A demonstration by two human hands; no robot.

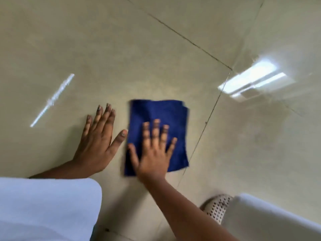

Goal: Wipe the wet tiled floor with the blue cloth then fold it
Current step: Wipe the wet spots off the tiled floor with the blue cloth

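Glossy tiled floor (pixel 156 49) carries the blue cloth (pixel 166 115), pinned flat under the right hand (pixel 152 153) with fingers (pixel 156 129) spread, gripping nothing, while the open left hand (pixel 97 141) braces just beside it.

An indoor room, of a kind I cannot tell. Glossy beige floor (pixel 156 49) tiles mirror a ceiling light (pixel 251 79).
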